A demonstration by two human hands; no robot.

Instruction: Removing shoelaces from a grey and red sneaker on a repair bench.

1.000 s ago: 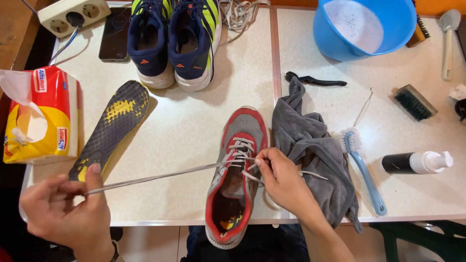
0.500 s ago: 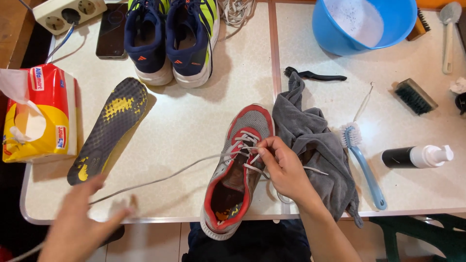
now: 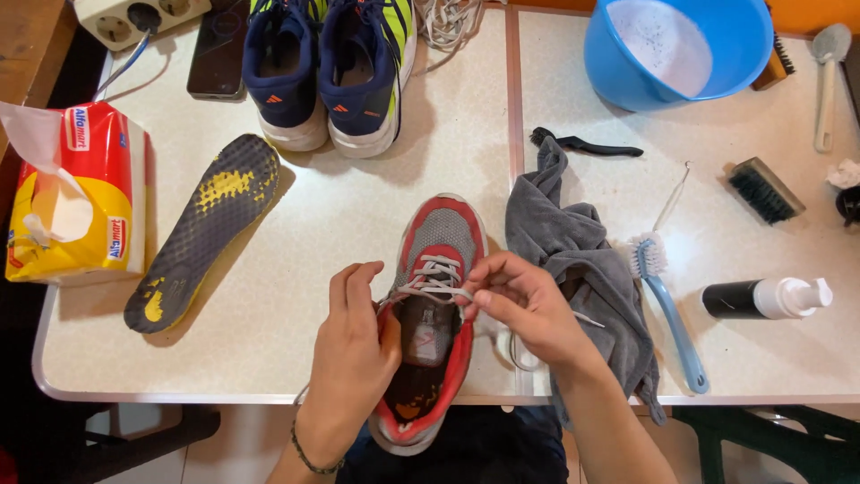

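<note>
Red-grey sneaker [image 3: 428, 332] steadied at collar by left hand [image 3: 354, 345], fingers curled on it. Grey lace [image 3: 436, 273] pinched by right hand [image 3: 528, 309]. Best eased out eyelet by eyelet, not yanked.

Free worktop [image 3: 358, 215]: open strip ahead of left hand [image 3: 354, 345], between insole [image 3: 202, 229] on its left and red-grey shoe [image 3: 430, 314]. Right hand [image 3: 524, 305]: grey cloth [image 3: 573, 260] touching, blue brush [image 3: 667, 309] just beyond.

The near sneaker [image 3: 434, 314] was grey with red trim and grey laces [image 3: 436, 276]. The left insole [image 3: 204, 229] was dark grey, speckled yellow. The far-right basin [image 3: 743, 54] was blue.
</note>
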